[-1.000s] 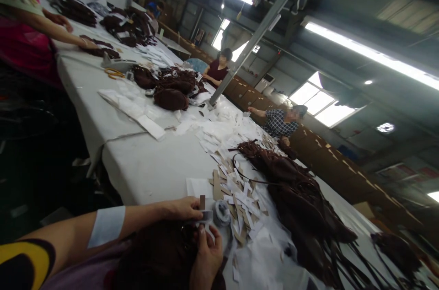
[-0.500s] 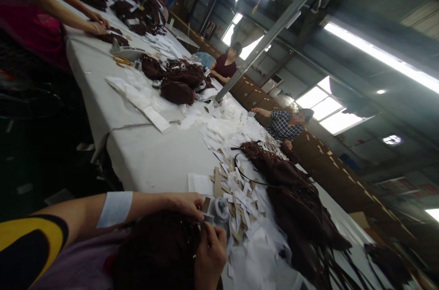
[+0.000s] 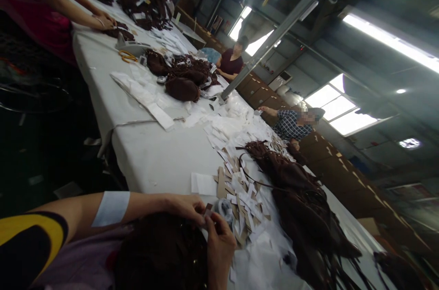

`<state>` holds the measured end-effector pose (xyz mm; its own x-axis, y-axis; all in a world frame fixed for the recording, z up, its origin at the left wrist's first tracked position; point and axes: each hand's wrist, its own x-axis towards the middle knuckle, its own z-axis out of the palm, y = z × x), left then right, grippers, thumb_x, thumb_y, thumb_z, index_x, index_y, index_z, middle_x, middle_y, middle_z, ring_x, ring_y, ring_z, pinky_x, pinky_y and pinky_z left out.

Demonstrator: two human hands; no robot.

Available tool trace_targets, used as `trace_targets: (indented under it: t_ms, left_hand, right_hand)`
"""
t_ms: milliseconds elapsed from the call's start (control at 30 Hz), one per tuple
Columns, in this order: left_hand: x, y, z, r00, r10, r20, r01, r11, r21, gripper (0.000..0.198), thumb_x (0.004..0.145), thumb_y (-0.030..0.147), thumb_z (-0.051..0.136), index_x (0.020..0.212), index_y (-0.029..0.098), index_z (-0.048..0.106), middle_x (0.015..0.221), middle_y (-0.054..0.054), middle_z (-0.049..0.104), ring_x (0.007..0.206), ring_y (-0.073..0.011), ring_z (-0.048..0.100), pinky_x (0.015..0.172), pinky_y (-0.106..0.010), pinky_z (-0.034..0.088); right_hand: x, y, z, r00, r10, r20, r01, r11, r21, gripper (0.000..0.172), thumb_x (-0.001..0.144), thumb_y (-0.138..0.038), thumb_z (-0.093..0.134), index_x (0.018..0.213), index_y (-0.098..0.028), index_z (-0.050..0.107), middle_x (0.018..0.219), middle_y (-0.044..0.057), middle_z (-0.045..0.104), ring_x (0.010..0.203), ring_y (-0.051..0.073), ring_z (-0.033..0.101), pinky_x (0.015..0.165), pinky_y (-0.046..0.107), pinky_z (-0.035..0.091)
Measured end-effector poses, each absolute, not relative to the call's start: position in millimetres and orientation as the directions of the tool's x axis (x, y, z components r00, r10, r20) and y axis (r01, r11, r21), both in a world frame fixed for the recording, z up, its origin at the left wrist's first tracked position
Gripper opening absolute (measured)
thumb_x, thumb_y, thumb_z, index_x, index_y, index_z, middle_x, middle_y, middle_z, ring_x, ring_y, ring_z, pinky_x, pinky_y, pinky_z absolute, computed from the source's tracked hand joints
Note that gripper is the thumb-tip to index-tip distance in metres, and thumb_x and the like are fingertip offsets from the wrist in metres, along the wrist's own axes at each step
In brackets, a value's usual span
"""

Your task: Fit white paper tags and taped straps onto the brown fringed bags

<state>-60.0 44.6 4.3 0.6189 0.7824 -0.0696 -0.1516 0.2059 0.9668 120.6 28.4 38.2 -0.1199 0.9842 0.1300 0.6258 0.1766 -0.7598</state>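
A dark brown bag (image 3: 159,253) with small metal studs lies in front of me, against my body. Above its upper right edge, my left hand (image 3: 188,208) pinches a small brown tag (image 3: 208,208) between thumb and fingers. My right hand (image 3: 221,242) meets it there, fingertips closed on the lower part of the same piece. Where the fingers overlap, the tag is partly covered. Just beyond the fingertips sits a clear plastic-wrapped roll (image 3: 224,209).
Cardboard and paper strips (image 3: 236,194) are strewn right of my hands. Brown bags (image 3: 295,189) with long straps lie farther right. Scissors (image 3: 127,56) and more brown bags (image 3: 183,84) are up the table (image 3: 164,153). A metal post (image 3: 254,61) rises from it; co-workers stand around.
My fingertips have come closer together, and a pale grey piece between them is now mostly covered. My right hand has shifted slightly up and right. The whole view has drifted a little.
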Motion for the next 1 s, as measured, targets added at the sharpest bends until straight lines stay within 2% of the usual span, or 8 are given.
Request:
trace_targets:
  t_ms: [100, 233, 333, 467, 567, 733, 900, 1000]
  left_hand:
    - [-57.5, 45.9, 0.4, 0.592, 0.801, -0.094, -0.165, 0.234, 0.958, 0.015, 0.066, 0.029, 0.068, 0.069, 0.015, 0.064, 0.056, 0.004, 0.057, 0.048, -0.0094, 0.048, 0.045, -0.019, 0.034]
    - [-52.3, 49.7, -4.9, 0.554, 0.824, -0.120, -0.184, 0.261, 0.948, 0.021, 0.064, 0.033, 0.070, 0.065, 0.014, 0.064, 0.054, 0.003, 0.057, 0.047, -0.0091, 0.047, 0.046, -0.020, 0.036]
    - [-50.6, 50.6, -6.6, 0.534, 0.834, -0.138, -0.187, 0.275, 0.943, 0.023, 0.059, 0.034, 0.073, 0.060, 0.013, 0.062, 0.052, 0.003, 0.056, 0.047, -0.0088, 0.046, 0.045, -0.019, 0.034]
    - [-51.5, 49.5, -5.5, 0.513, 0.842, -0.167, -0.175, 0.293, 0.940, 0.020, 0.056, 0.029, 0.073, 0.055, 0.013, 0.060, 0.048, 0.004, 0.053, 0.045, -0.0086, 0.044, 0.042, -0.019, 0.031]
    - [-51.8, 50.0, -3.3, 0.505, 0.842, -0.191, -0.183, 0.321, 0.929, 0.017, 0.055, 0.026, 0.070, 0.055, 0.014, 0.059, 0.048, 0.003, 0.052, 0.046, -0.0098, 0.044, 0.043, -0.021, 0.033]
    - [-46.6, 54.0, -2.9, 0.438, 0.857, -0.272, -0.165, 0.374, 0.913, 0.019, 0.067, 0.027, 0.056, 0.052, 0.016, 0.053, 0.047, 0.000, 0.048, 0.047, -0.0133, 0.043, 0.045, -0.027, 0.034]
    - [-42.2, 51.3, -5.8, 0.320, 0.901, -0.292, -0.071, 0.331, 0.941, 0.025, 0.073, 0.024, 0.054, 0.050, 0.017, 0.049, 0.045, 0.003, 0.037, 0.049, -0.0116, 0.033, 0.047, -0.028, 0.026]
    - [-40.7, 48.5, -8.1, 0.287, 0.923, -0.256, -0.042, 0.280, 0.959, 0.030, 0.081, 0.031, 0.055, 0.055, 0.017, 0.049, 0.050, 0.006, 0.037, 0.048, -0.0094, 0.032, 0.049, -0.025, 0.027]
  right_hand:
    - [123.1, 28.0, 33.1, -0.094, 0.971, 0.220, 0.634, 0.228, -0.739, 0.035, 0.080, -0.047, 0.061, 0.097, -0.017, 0.068, 0.085, 0.008, 0.071, 0.076, 0.023, 0.067, 0.068, 0.032, 0.052]
    - [129.0, 27.6, 25.8, -0.396, 0.799, 0.452, 0.686, 0.585, -0.433, 0.036, 0.089, -0.044, 0.051, 0.108, -0.018, 0.067, 0.100, 0.012, 0.069, 0.092, 0.025, 0.062, 0.080, 0.037, 0.049]
    - [132.2, 29.7, 22.9, -0.541, 0.692, 0.478, 0.693, 0.689, -0.214, 0.040, 0.092, -0.042, 0.047, 0.120, -0.017, 0.061, 0.104, 0.014, 0.067, 0.095, 0.026, 0.058, 0.083, 0.040, 0.047]
    - [134.7, 32.7, 25.2, -0.622, 0.659, 0.422, 0.706, 0.705, -0.061, 0.034, 0.094, -0.037, 0.045, 0.119, -0.021, 0.061, 0.102, 0.011, 0.067, 0.093, 0.025, 0.058, 0.081, 0.039, 0.046]
    - [134.7, 32.9, 30.5, -0.654, 0.648, 0.389, 0.701, 0.713, -0.009, 0.030, 0.094, -0.037, 0.045, 0.114, -0.023, 0.063, 0.099, 0.009, 0.066, 0.092, 0.025, 0.057, 0.078, 0.038, 0.046]
    - [134.1, 31.5, 36.8, -0.680, 0.626, 0.383, 0.688, 0.725, 0.036, 0.030, 0.094, -0.038, 0.044, 0.111, -0.022, 0.062, 0.100, 0.009, 0.063, 0.093, 0.025, 0.055, 0.080, 0.039, 0.044]
    - [129.5, 33.6, 40.7, -0.708, 0.637, 0.305, 0.674, 0.738, 0.023, 0.032, 0.087, -0.051, 0.051, 0.101, -0.024, 0.061, 0.094, 0.006, 0.062, 0.089, 0.025, 0.055, 0.075, 0.037, 0.042]
    - [121.0, 37.9, 43.3, -0.718, 0.631, 0.294, 0.672, 0.739, 0.054, 0.036, 0.082, -0.058, 0.054, 0.090, -0.024, 0.061, 0.085, 0.005, 0.060, 0.081, 0.025, 0.054, 0.070, 0.036, 0.040]
